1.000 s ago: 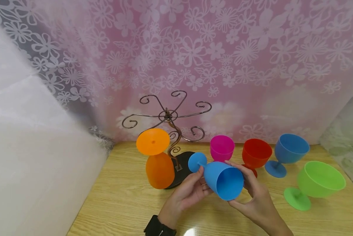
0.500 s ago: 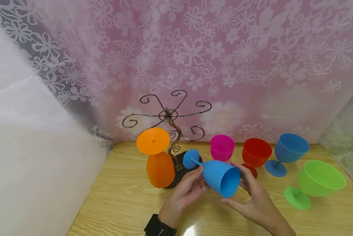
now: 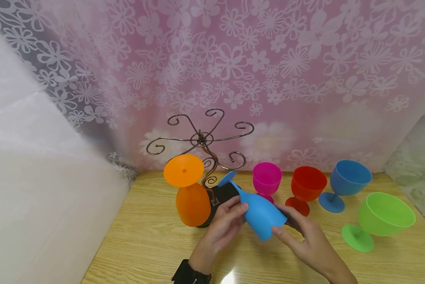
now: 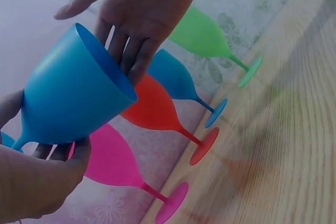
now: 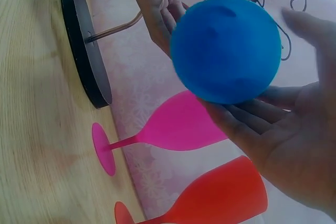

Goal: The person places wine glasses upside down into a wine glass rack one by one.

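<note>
In the head view a blue plastic goblet [image 3: 263, 215] is held above the table, tilted, with its foot up to the left and its mouth down to the right. My left hand [image 3: 221, 227] grips the bowl near the stem, thumb on one side and fingers beneath. My right hand [image 3: 308, 240] is at the rim with fingers extended. From the left wrist view, that hand's thumb stands apart from the goblet. Left of the hands, an orange goblet [image 3: 193, 207] hangs upside down on a metal stand [image 3: 202, 139] with curled arms.
Right of the stand, upright goblets stand on the wooden table [image 3: 141, 244]: magenta [image 3: 267, 179], red [image 3: 309, 185], a second blue one [image 3: 351, 179] and light green [image 3: 386, 217]. The stand's black base [image 5: 86, 45] shows in the right wrist view. A floral curtain [image 3: 251, 79] hangs behind.
The blue goblet has turned in the left hand; its mouth swings from facing the head camera to pointing down, its foot rising. The right hand's hold at the rim has loosened.
</note>
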`<state>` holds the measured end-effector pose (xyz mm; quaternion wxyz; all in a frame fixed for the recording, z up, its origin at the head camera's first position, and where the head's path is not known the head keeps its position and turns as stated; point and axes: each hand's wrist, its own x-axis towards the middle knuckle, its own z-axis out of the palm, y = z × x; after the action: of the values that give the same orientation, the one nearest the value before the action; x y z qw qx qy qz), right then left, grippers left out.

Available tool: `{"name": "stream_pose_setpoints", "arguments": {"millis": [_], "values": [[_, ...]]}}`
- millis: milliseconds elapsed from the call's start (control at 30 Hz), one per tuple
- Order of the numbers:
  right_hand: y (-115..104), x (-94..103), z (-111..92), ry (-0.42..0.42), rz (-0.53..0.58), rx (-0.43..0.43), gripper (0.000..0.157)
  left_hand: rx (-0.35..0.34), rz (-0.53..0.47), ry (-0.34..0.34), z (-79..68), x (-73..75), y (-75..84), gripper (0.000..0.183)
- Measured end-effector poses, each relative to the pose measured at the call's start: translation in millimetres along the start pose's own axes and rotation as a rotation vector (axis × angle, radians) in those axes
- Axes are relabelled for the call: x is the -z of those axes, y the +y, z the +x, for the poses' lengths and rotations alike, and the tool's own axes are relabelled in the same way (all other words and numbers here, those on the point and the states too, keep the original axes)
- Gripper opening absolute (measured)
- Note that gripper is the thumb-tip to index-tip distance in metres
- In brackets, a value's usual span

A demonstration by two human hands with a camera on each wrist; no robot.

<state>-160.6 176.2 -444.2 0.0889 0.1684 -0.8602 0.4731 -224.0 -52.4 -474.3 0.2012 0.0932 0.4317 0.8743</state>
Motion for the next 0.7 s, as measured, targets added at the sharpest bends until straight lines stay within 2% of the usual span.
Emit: {"name": "stream_pose_setpoints", "arguments": {"millis": [200,433,700], "values": [[-1,-4.2,0,-0.041,0.003,-0.067,0.060,-0.033,0.050,-0.014,0.2,0.2,0.1,0.054],[5,-6.2,2,-0.112,0.014,-0.052,0.071,-0.051,0.147,-0.075,0.6,0.8,2.4,0.056],[10,-8.5,5,-0.168,0.025,-0.084,0.088,-0.087,0.232,-0.148,-2.1,-3.3,5.6,0.063]]}}
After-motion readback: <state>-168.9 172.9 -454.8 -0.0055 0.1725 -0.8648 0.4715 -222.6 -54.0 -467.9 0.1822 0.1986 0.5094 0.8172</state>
